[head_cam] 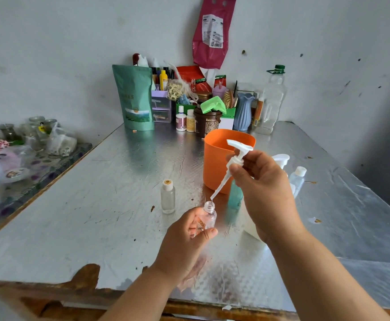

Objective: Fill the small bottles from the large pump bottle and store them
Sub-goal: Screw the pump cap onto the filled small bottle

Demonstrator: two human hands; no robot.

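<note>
My left hand (189, 239) curls round the uncapped small bottle (209, 216), its contents unclear, over the table (96, 205). My right hand (263, 188) pinches the white pump (237, 156), tube tip at the bottle's mouth, orange tub (215, 167) behind.

At the back of your foil-covered table (96, 216) stood a green pouch (135, 98), a purple drawer unit (161, 107) just beside it, a brown tub (206, 123) topped with a green cloth (213, 104), a blue vase (243, 112) and a clear bottle with a green cap (271, 103). A red bag (210, 31) hung on the wall above. Glass jars (36, 128) sat off to your left.
</note>
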